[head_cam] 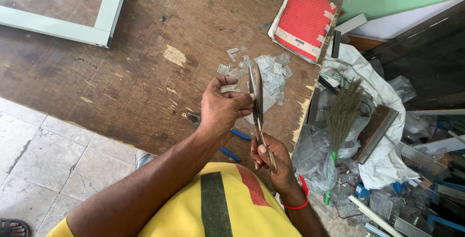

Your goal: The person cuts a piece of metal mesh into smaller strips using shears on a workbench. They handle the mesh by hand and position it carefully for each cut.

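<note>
1. Looking down from the head view, the right hand (272, 157) is closed around the handles of long metal scissors (257, 100), whose blades point up and away over the worn brown wooden table (145, 72).
2. The left hand (224, 107) has its fingers curled, thumb and fingertips pinched close beside the blades; it seems to pinch a small piece of grey mesh there, though the piece itself is too small to tell for sure.
3. Small grey mesh cuttings (271, 74) lie in a loose heap on the table just beyond the blades, near the table's right edge.
4. A red dotted notebook (304, 21) lies farther off; a pale metal frame (104, 16) lies at the far left corner.
5. Judging by this, trimming mesh into small bits is the step in hand; the next snip calls for keeping the left fingertips clear of the blades while feeding the piece in squarely.
</note>
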